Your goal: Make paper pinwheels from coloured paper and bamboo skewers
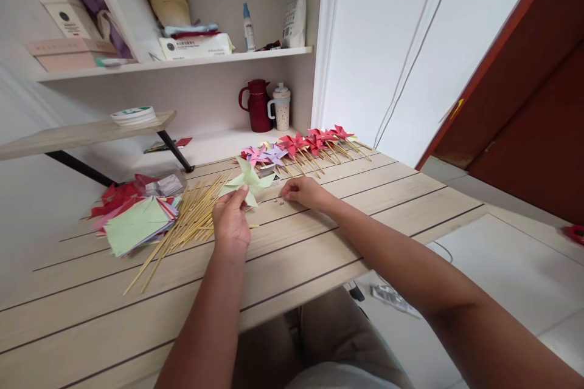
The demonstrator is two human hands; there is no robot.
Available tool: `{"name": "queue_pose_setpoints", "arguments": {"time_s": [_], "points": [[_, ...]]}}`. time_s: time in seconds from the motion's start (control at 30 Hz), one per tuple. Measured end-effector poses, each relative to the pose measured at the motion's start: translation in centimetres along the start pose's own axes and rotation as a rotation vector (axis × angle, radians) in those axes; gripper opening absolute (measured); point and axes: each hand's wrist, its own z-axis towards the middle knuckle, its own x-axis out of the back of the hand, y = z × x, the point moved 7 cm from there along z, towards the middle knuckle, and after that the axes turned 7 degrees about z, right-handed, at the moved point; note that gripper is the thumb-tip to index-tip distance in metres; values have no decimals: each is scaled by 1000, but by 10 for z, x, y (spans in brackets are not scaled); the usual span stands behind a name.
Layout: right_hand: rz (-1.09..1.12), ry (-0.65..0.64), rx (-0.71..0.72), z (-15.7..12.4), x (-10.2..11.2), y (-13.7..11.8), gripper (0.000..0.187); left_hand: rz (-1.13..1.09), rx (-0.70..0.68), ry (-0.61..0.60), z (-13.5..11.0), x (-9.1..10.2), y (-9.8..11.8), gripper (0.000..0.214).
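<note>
Green pinwheel (252, 179) partly behind left hand (232, 217)

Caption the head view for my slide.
Left hand holds a pale green paper pinwheel, right hand beside tiny pieces on the table.

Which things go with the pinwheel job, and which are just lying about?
Likely for the job:
green pinwheel, in the left hand
thin sticks
stacked paper
tiny pieces near the right hand
pinwheels on sticks

Just lying about:
dark red jug
speckled cup
spray bottle
plush toy

The metallic specks (281, 203) just beside the right hand (304, 192) are too small to identify.
</note>
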Motion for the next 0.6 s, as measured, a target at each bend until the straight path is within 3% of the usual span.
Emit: {"name": "queue_pose_setpoints", "arguments": {"time_s": [0.17,0.6], "points": [[-28,-54,-6,0,-4,0,10,-2,3,11,-2,0,0,31],[-85,-46,5,0,-6,2,13,-1,25,26,-2,2,-2,27]]}}
